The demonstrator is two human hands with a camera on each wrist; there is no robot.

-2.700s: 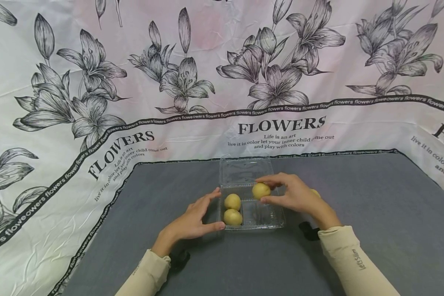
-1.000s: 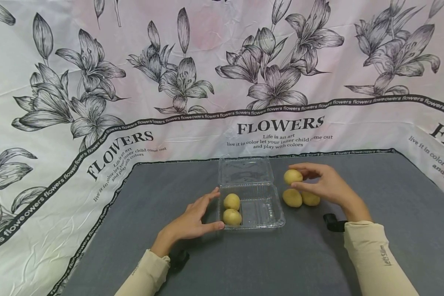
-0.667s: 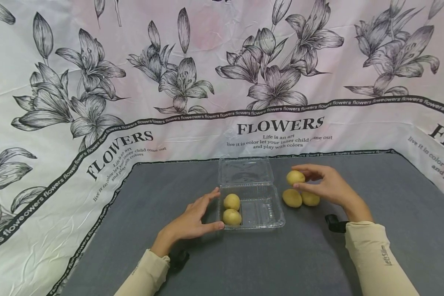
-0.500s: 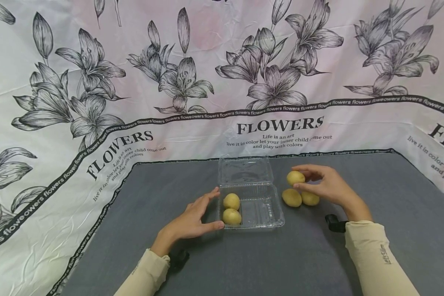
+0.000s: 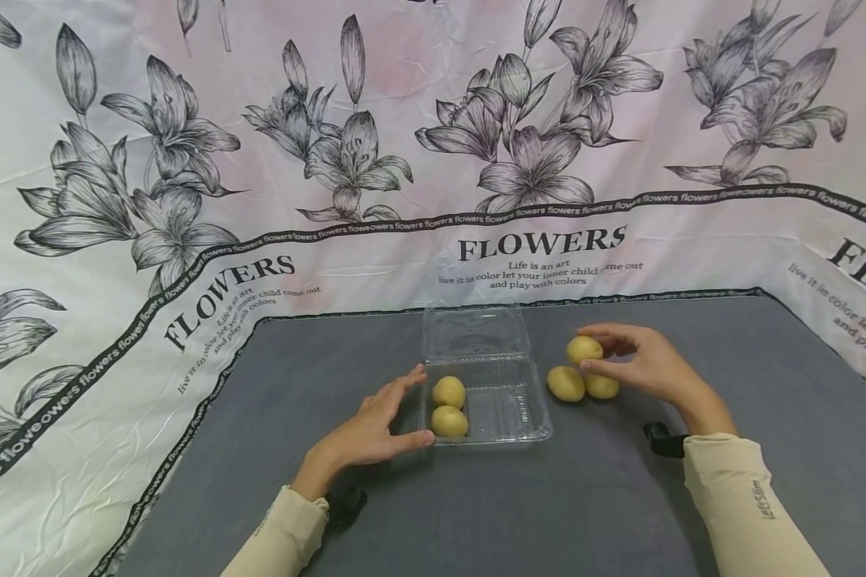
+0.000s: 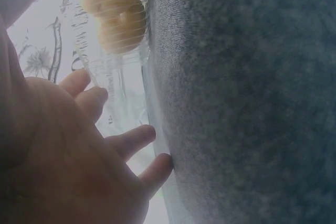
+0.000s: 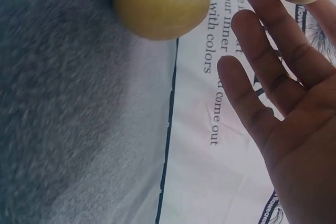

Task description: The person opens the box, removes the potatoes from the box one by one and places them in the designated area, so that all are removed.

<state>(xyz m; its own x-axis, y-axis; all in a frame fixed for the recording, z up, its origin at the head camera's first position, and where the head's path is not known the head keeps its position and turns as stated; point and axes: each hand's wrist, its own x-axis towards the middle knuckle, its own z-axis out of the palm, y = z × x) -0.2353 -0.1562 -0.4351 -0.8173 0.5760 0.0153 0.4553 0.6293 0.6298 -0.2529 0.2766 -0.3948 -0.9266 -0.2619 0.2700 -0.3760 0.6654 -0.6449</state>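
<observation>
My right hand (image 5: pixel 642 361) pinches a yellow potato (image 5: pixel 584 349) between thumb and fingertips, to the right of a clear plastic clamshell box (image 5: pixel 508 401). Below it in the head view, two more potatoes lie side by side on the table: an oval one (image 5: pixel 566 384) and another (image 5: pixel 602 386) partly under the hand. My left hand (image 5: pixel 368 429) lies along the box's left side with fingers spread, its thumb and fingertips right at the rim. Inside the box, along that side, sit a back potato (image 5: pixel 449 392) and a front potato (image 5: pixel 450 421).
The box's clear lid (image 5: pixel 476 332) is tipped back toward the wall. Grey cloth covers the table (image 5: pixel 491 513). A white curtain (image 5: pixel 375 272) printed with flowers and lettering hangs behind and at both sides. Each wrist wears a black camera (image 5: pixel 665 441).
My right hand has carried the potato from over the back of the box to the right, above the two loose potatoes. It has since edged slightly farther right. My left hand has stayed at the box.
</observation>
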